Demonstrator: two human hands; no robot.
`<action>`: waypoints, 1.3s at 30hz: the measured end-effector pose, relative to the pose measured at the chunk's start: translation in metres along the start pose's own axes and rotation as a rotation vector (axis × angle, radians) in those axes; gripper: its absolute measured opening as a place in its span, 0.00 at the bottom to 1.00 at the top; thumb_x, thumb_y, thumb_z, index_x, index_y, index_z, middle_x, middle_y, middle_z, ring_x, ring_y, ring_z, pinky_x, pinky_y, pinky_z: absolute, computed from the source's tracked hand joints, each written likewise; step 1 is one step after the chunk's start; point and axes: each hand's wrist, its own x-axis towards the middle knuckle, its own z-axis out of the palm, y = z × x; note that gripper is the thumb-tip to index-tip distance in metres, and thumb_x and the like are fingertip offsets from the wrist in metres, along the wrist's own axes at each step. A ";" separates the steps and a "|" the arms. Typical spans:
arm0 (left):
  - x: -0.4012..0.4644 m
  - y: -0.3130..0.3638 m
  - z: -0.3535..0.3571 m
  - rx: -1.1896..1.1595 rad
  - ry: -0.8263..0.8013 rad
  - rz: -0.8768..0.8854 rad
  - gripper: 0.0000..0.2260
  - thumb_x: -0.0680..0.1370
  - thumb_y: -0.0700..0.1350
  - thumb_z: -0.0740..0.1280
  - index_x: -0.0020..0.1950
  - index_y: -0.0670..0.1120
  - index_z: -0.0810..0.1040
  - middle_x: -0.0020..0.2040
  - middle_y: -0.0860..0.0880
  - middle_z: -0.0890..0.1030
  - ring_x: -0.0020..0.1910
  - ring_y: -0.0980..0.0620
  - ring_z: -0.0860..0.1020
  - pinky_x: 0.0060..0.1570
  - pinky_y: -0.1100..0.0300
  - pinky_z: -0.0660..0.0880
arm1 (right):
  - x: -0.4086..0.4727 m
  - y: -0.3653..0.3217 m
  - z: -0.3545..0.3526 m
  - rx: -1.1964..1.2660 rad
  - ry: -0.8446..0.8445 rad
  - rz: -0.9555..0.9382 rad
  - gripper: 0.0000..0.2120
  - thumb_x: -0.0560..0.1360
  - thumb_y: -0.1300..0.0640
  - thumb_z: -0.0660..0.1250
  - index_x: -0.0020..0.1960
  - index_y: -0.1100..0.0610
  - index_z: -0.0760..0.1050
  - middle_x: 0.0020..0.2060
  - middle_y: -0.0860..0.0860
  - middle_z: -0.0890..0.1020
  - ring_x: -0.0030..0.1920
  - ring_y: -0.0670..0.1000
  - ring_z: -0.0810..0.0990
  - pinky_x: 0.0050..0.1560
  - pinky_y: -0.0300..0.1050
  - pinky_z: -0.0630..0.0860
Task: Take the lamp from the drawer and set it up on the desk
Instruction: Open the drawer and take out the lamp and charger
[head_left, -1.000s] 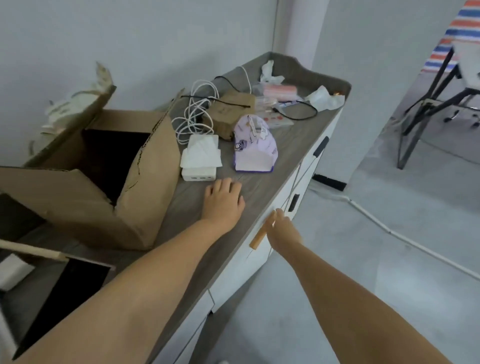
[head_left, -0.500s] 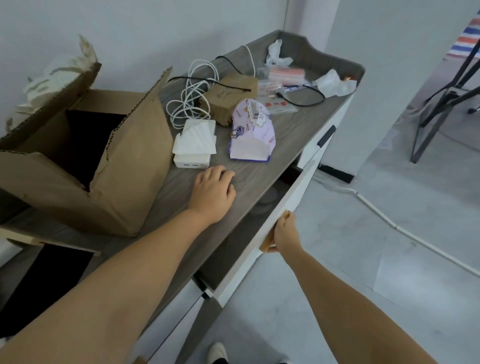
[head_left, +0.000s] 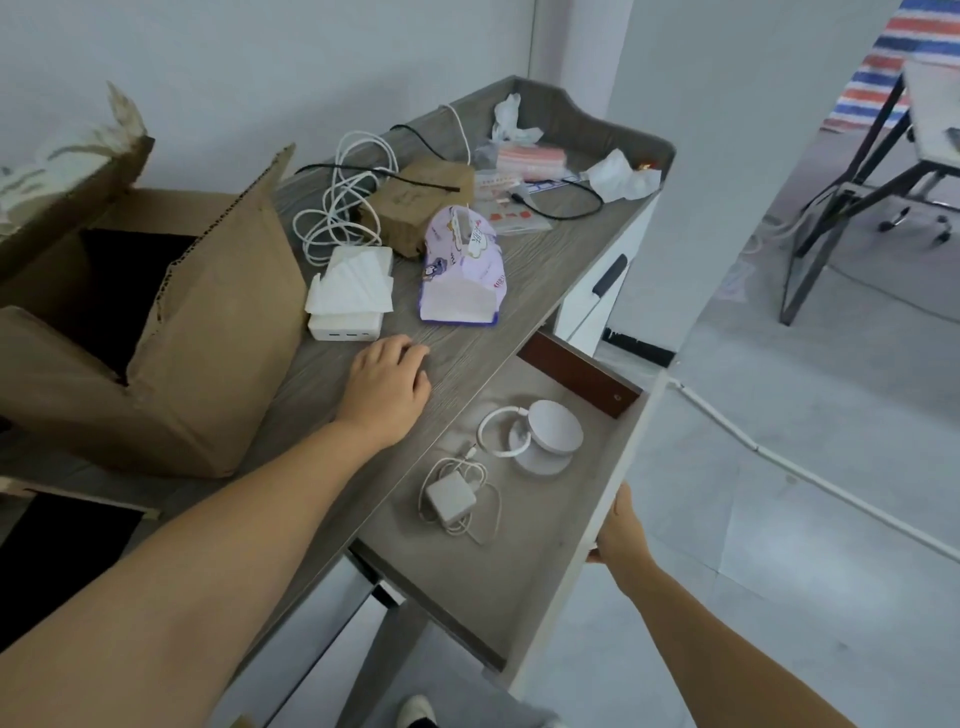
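Head view: drawer (head_left: 524, 561) open; lamp (head_left: 545, 435) folded flat inside, long axis 10-to-4 o'clock, round head toward 4. Right hand (head_left: 621, 530) grips drawer front. Left hand (head_left: 387, 382) flat, open on desk (head_left: 467, 358).

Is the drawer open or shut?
Open. The drawer is pulled far out; the right hand holds its front, and the white lamp and charger lie inside.
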 end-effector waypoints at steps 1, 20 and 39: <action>0.000 0.000 0.000 -0.003 0.005 0.005 0.15 0.78 0.43 0.60 0.64 0.43 0.73 0.63 0.43 0.74 0.64 0.42 0.71 0.65 0.46 0.67 | -0.001 0.000 -0.001 0.004 -0.003 -0.006 0.16 0.82 0.50 0.51 0.69 0.45 0.61 0.44 0.51 0.80 0.39 0.56 0.83 0.34 0.51 0.82; -0.078 0.094 0.064 -0.068 -0.278 0.021 0.21 0.78 0.55 0.57 0.67 0.47 0.69 0.68 0.46 0.71 0.69 0.46 0.68 0.70 0.48 0.64 | 0.062 -0.112 0.014 -1.269 -0.214 -0.489 0.50 0.70 0.44 0.72 0.78 0.51 0.41 0.78 0.56 0.46 0.78 0.60 0.45 0.74 0.63 0.55; -0.060 0.073 0.103 0.111 -0.634 -0.375 0.25 0.75 0.43 0.65 0.69 0.44 0.61 0.69 0.43 0.66 0.67 0.44 0.66 0.60 0.51 0.71 | 0.098 -0.086 0.039 -1.180 -0.271 -0.285 0.46 0.64 0.42 0.76 0.73 0.49 0.54 0.69 0.60 0.60 0.69 0.66 0.62 0.65 0.62 0.70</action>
